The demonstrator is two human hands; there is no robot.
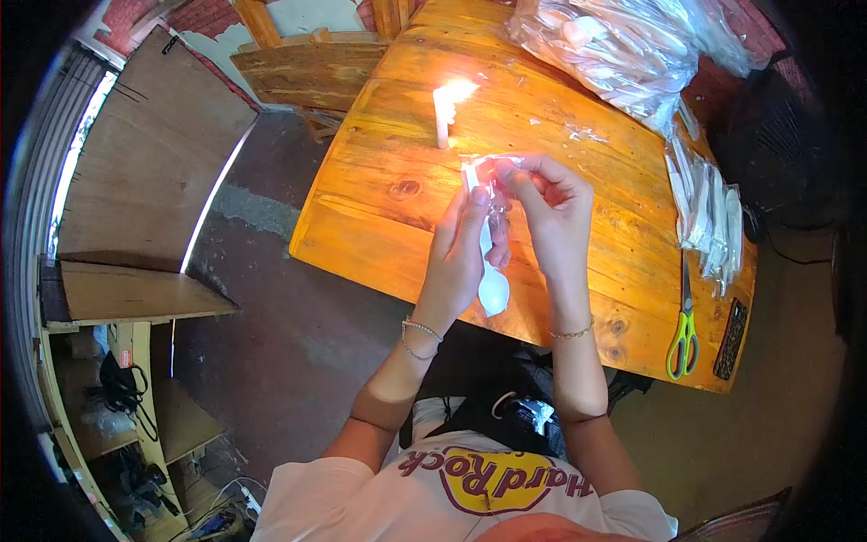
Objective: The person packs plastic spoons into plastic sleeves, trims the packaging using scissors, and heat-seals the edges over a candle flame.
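My left hand is wrapped round the handle of a white plastic spoon, whose bowl points down toward my body. Clear plastic film shows around the handle. At the handle's upper end, my right hand is closed, with thumb and forefinger pinching the edge of the clear film. A lit white candle stands upright on the wooden table, just beyond my fingers. Its flame leans to the right, and glare partly hides the film near my fingertips.
Packed white utensils in clear plastic lie at the table's right. Below them are green-handled scissors and a dark perforated object. A large clear bag sits at the back right. Plastic scraps lie beyond my right hand.
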